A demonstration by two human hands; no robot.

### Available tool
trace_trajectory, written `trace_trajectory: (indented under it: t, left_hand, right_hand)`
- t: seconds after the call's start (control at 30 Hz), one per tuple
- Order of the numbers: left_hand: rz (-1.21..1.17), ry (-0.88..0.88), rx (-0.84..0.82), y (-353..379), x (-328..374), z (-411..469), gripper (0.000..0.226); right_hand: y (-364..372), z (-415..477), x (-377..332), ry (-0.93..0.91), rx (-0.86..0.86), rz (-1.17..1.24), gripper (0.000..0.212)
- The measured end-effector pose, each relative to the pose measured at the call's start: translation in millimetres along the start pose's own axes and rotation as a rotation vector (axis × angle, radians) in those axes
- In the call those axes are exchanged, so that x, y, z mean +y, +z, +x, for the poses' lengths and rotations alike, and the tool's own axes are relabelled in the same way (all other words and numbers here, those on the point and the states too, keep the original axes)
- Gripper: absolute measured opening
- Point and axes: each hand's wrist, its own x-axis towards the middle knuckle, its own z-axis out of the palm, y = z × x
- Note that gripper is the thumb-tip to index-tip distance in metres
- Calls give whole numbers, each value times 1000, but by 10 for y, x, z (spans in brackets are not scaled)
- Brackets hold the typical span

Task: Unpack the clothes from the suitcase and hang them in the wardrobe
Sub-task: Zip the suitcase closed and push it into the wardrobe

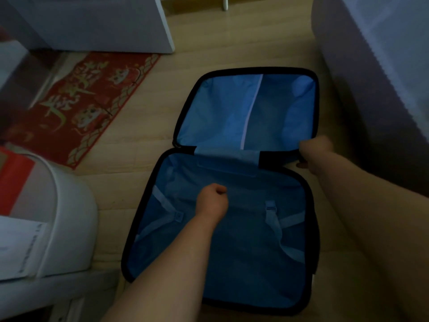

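- Pale wooden flooring (pixel 209 43) is seen from above, with a red patterned mat (pixel 81 105) at the left and a white bin (pixel 69 205) beside it.
- A suitcase (pixel 243 270) is laid wide open on the floor, both blue-lined halves facing up; no clothes are seen inside, only loose straps (pixel 271 212) on the near half.
- The left hand (pixel 212 198) is held over the near half, its fingers curled into a fist; whether any lining is pinched cannot be told.
- The right hand (pixel 313 149) is clamped on the suitcase's right edge near the hinge, fingers wrapped round the rim.
- The hands are kept well apart.
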Motion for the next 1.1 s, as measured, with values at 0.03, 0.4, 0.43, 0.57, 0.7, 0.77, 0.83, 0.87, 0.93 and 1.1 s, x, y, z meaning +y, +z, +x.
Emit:
trace_trajectory:
  t: [0.03,0.4,0.43,0.57,0.7,0.77,0.83,0.87,0.93,1.1]
  left_hand:
    - [-11,-4,11,-22,2,9,26]
    - [-177,55,122,-223,296,-2,28]
    - [-183,66,132,-252,341,-10,28]
    - [-193,106,225,-395,565,-28,28]
    - [-92,175,226,-537,926,-1,32]
    - [-62,208,244,-620,1136,22,35]
    - [-14,248,289,-720,1372,13,40]
    - [6,275,319,-771,1497,-5,45]
    - [51,349,408,-861,1709,-62,58]
    - [427,672,654,-1156,2136,-162,78]
  right_hand:
    - [-11,7,8,10,-19,50,44]
    - [21,-65,140,59,-51,557,40]
    - [23,-72,136,21,-45,529,44]
    - [-32,-112,137,-38,-30,536,50]
    - [-92,-182,137,-72,-27,614,52]
    - [-106,-217,136,-93,-26,646,57]
    - [-132,-253,132,-104,-30,676,63]
    - [-151,-270,130,-106,-31,680,65]
    - [-179,-311,152,-105,-39,687,66]
    - [-251,-415,188,-90,-75,768,67]
